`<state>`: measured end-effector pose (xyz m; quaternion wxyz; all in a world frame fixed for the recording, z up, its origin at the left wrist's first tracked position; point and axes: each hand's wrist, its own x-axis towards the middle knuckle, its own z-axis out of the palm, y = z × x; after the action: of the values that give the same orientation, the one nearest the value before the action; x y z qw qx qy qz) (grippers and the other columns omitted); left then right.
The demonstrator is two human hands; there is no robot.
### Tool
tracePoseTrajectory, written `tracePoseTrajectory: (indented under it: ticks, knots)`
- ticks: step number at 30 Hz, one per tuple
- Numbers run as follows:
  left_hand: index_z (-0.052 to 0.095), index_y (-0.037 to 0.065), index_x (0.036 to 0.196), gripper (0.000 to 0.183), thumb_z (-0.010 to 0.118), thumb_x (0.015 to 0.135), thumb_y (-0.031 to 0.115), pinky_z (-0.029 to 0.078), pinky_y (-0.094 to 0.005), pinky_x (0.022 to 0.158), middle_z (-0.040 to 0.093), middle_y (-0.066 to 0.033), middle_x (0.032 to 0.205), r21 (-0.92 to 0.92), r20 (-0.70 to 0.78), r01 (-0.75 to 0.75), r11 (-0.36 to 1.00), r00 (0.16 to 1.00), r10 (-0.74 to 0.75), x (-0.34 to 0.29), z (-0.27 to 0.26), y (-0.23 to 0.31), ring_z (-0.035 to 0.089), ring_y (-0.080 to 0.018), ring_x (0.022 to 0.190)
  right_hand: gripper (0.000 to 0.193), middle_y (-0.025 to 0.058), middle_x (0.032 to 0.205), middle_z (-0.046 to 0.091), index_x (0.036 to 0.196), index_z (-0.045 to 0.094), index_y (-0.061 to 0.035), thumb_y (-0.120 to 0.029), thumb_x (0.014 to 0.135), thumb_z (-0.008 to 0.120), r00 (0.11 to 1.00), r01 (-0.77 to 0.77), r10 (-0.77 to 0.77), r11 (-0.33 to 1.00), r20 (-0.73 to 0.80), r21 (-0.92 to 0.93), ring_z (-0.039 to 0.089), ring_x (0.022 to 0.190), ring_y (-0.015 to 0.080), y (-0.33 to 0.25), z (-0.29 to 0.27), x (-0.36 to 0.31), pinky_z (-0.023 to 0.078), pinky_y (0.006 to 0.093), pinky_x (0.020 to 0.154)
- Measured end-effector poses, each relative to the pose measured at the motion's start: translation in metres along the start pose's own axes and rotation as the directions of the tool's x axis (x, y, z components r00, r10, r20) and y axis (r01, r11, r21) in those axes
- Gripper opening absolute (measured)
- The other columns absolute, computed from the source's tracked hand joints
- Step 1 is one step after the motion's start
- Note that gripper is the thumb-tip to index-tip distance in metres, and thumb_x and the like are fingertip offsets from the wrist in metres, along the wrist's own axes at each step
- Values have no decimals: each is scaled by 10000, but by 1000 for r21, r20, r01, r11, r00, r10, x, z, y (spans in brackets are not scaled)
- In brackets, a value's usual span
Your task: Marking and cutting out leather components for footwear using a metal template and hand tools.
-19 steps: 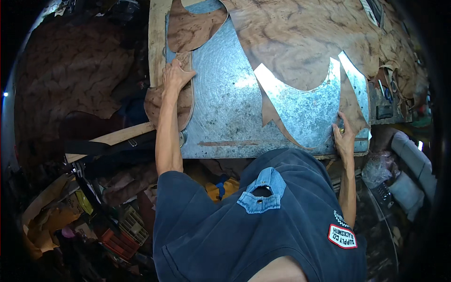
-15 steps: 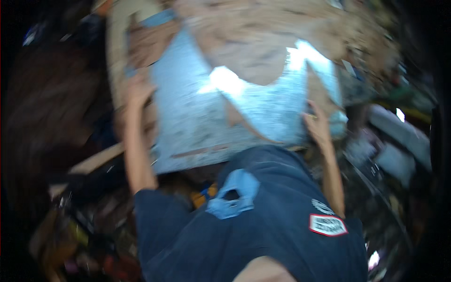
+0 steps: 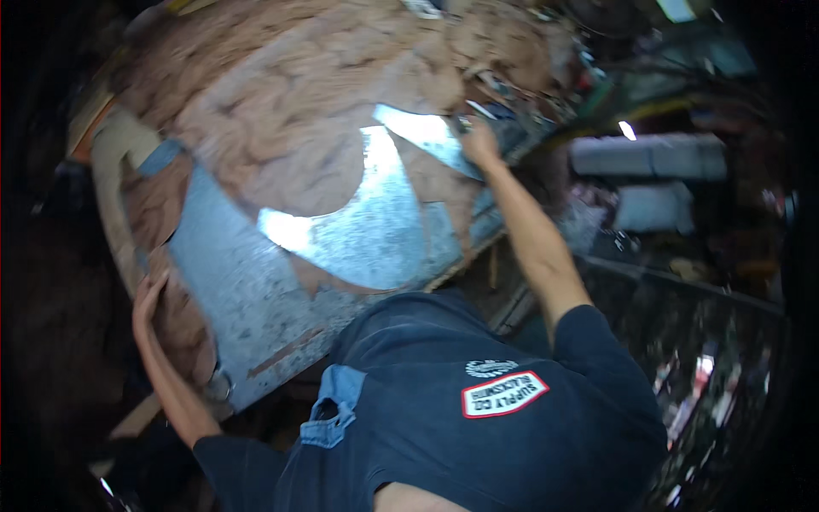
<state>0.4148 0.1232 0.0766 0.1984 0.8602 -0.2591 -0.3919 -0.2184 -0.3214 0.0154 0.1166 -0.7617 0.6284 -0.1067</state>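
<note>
Grey-blue sheet metal (image 3: 222, 282) with curved cut edges lies on a brown, wrinkled work surface (image 3: 281, 94) in front of me. On top rests a brighter curved metal piece (image 3: 380, 230) with a scooped-out far edge. A narrow shiny strip of metal (image 3: 422, 132) lies beyond it. My left hand (image 3: 149, 299) rests at the surface's left edge, its fingers stretched out, a little left of the sheet. At the far right, my right hand (image 3: 479, 141) is curled beside the strip's end. Blur hides what its fingers hold, if anything.
A pale strip (image 3: 107, 179) runs along the left edge of the surface. Small scraps (image 3: 512, 90) clutter its far right corner. Past the right edge stand a pale roll (image 3: 648, 158) and a whitish bundle (image 3: 653, 207). A dark grated panel (image 3: 682, 324) lies lower right.
My view has swung, so the sheet metal appears lower and further left. My right hand has reached forward from beside the curved piece to the far strip. The left hand stays by the left edge.
</note>
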Motion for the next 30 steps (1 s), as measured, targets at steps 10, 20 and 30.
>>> tracePoseTrajectory:
  ticks: [10,20,30]
  knots:
    - [485,-47,1336,694,771,810,303,403,-307,1012,574,-126,1274,-232,-43,-136,963,991,130,-69,-34,-3,525,-194,1191,516,244,1239,600,1302,551,-18,-380,935,562,982,136,-155,977,-111,-162,557,1163,419,-13,-4,6,445,475,966]
    - [465,-26,1356,574,708,870,161,359,-308,1054,599,-95,1266,-584,-479,-622,521,783,397,-161,-43,57,548,-179,1177,904,211,1477,396,1452,365,-22,-359,750,824,519,556,-854,358,23,750,406,1349,341,-295,-29,-164,334,439,1115]
    - [470,6,1358,512,653,937,233,369,-374,1061,566,-86,1303,-595,-759,-803,-29,550,349,-141,64,132,527,-214,1192,501,154,1174,587,1259,500,-32,-90,813,722,606,486,-783,224,-141,845,585,1062,247,-369,-35,-179,462,351,922]
